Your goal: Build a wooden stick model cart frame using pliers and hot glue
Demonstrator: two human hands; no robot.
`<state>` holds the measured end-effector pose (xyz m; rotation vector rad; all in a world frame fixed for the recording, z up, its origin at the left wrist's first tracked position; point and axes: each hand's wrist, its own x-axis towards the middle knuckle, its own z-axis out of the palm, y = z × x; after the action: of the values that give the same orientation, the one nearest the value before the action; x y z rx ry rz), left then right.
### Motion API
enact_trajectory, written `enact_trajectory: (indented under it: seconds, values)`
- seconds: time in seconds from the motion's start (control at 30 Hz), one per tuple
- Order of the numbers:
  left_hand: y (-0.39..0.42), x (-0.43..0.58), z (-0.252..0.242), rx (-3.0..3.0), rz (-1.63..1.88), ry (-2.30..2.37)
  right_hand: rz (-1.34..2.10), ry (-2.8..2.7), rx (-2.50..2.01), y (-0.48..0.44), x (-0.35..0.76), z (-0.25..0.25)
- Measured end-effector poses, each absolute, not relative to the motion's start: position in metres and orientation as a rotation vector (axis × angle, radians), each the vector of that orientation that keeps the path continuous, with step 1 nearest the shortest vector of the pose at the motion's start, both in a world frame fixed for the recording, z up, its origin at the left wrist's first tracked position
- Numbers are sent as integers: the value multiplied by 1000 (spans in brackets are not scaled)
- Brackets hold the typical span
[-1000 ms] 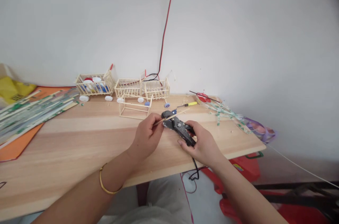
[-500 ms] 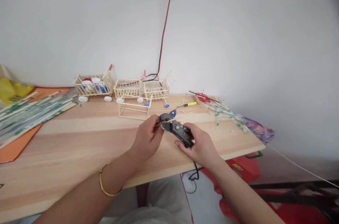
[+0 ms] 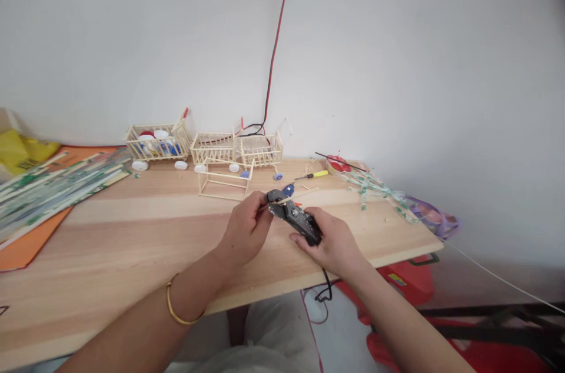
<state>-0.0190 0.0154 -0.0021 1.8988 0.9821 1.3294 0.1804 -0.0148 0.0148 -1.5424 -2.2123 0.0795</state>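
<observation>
My left hand (image 3: 245, 227) pinches a thin wooden stick (image 3: 296, 195) that points up and to the right. My right hand (image 3: 336, 242) grips the handles of black pliers (image 3: 293, 216). The jaws of the pliers sit around the stick close to my left fingertips. Both hands hover just above the wooden table (image 3: 132, 232) near its front edge. An open stick frame (image 3: 224, 179) stands on the table just beyond my left hand.
Three stick carts (image 3: 156, 140) with bottle-cap wheels line the wall. Wrapped sticks (image 3: 53, 187) lie on an orange sheet at left. A yellow-handled screwdriver (image 3: 314, 174), a red tape roll (image 3: 339, 163) and green scraps (image 3: 375, 187) are at right. A red stool (image 3: 408, 279) stands below.
Both hands drifted slightly left and the pliers' handles closed in further on the stick. The view barely shifted.
</observation>
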Motion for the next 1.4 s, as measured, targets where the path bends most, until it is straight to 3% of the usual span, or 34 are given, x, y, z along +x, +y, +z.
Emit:
enact_trajectory:
  seconds: [0.47, 0.97, 1.4]
  values:
    - [24, -14, -12, 1894, 1249, 1090, 251, -2406, -1737, -5, 186, 19]
    - [26, -15, -12, 1877, 1177, 1018, 42, -2548, -1722, 3, 190, 24]
    - [25, -17, -13, 1870, 1149, 1028, 106, -2514, -1675, -1, 191, 24]
